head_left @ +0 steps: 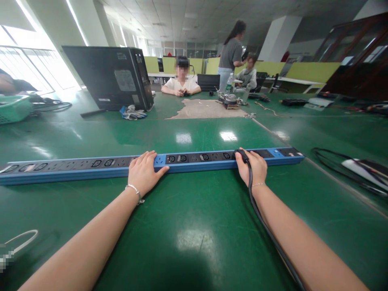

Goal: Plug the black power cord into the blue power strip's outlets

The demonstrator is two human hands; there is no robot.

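Observation:
A long blue power strip point(194, 167) with black sockets lies across the green table. My left hand point(145, 173) rests over it left of its middle, palm down, thumb apart from the fingers, holding nothing. Toward the strip's right part, my right hand point(253, 165) is closed round a black plug point(241, 154) at the sockets; whether the plug is fully inserted cannot be seen. Its black cable point(257, 212) runs down along my right forearm toward the lower edge.
The green table point(188, 210) also bears a black computer case point(112, 79), gloves point(132, 112), a green basket point(15, 108), brown cardboard point(209, 109) and coiled cables point(330, 161) at the right. A person point(182, 83) sits opposite; two others are farther back.

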